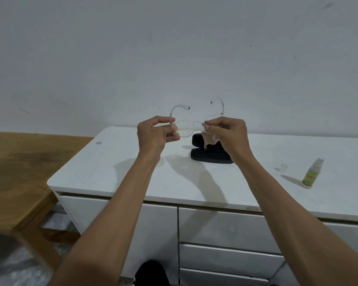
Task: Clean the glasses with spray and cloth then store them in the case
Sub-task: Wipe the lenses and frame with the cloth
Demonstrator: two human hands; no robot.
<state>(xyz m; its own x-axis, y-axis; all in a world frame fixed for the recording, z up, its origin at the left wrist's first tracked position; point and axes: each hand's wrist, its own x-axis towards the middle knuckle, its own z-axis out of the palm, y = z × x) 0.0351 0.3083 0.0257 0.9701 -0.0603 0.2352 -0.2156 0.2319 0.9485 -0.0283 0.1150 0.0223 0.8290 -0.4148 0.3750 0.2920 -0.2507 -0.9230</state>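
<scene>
Clear-framed glasses (186, 129) are held up in the air above the white cabinet top (132, 174), temples pointing away toward the wall. My left hand (155, 133) pinches the left end of the frame. My right hand (229, 133) presses a small beige cloth (210, 139) around the right lens, which is hidden by the cloth. An open black case (209, 155) lies on the top just behind my hands. A small spray bottle (312, 174) with a green label stands at the right, its clear cap (284, 167) beside it.
A wooden table (23, 168) adjoins the cabinet on the left. White drawers (225, 230) run below the top. A plain white wall stands close behind. A dark shape (151, 273) shows at the bottom edge.
</scene>
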